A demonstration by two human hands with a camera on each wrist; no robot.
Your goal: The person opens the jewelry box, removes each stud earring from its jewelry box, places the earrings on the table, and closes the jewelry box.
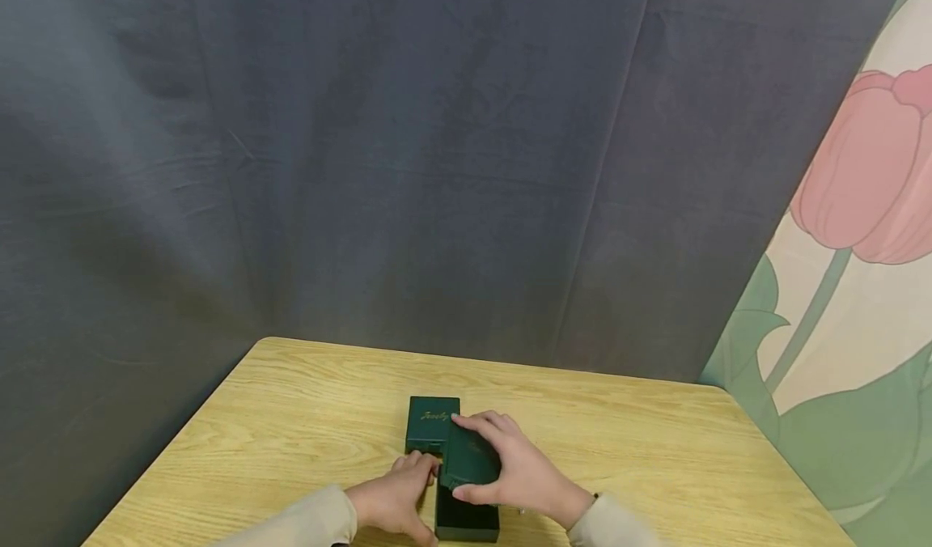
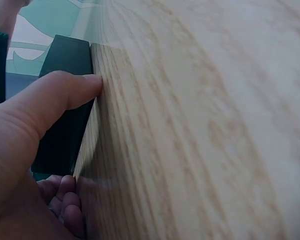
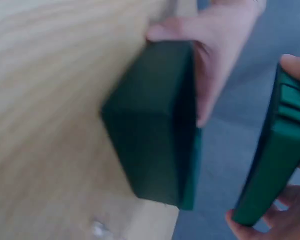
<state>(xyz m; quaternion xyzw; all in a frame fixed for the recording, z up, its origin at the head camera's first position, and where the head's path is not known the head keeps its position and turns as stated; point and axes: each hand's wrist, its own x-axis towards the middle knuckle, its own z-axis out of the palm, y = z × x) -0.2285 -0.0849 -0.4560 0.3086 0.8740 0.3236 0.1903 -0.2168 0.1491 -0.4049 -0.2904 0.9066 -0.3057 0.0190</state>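
My right hand [image 1: 520, 466] grips a dark green lid [image 3: 275, 150] between thumb and fingers, tilted and raised over a box base. This open dark green base [image 1: 468, 523] stands on the table, partly covered by the lid in the head view. Along its left side lies my left hand [image 1: 396, 494], thumb at the near corner and bent fingers by the far corner. In the left wrist view the thumb crosses the dark side of the base [image 2: 65, 135]. Just behind is a closed green jewelry box [image 1: 429, 419] with gold lettering, partly hidden by the lid.
The wooden table [image 1: 291, 417] has pale yellow grain. A small shiny item [image 3: 101, 230] lies on it to the right of the base, blurred. Behind the table hangs a dark grey curtain [image 1: 408, 167], with a tulip-patterned cloth [image 1: 866, 191] on the right.
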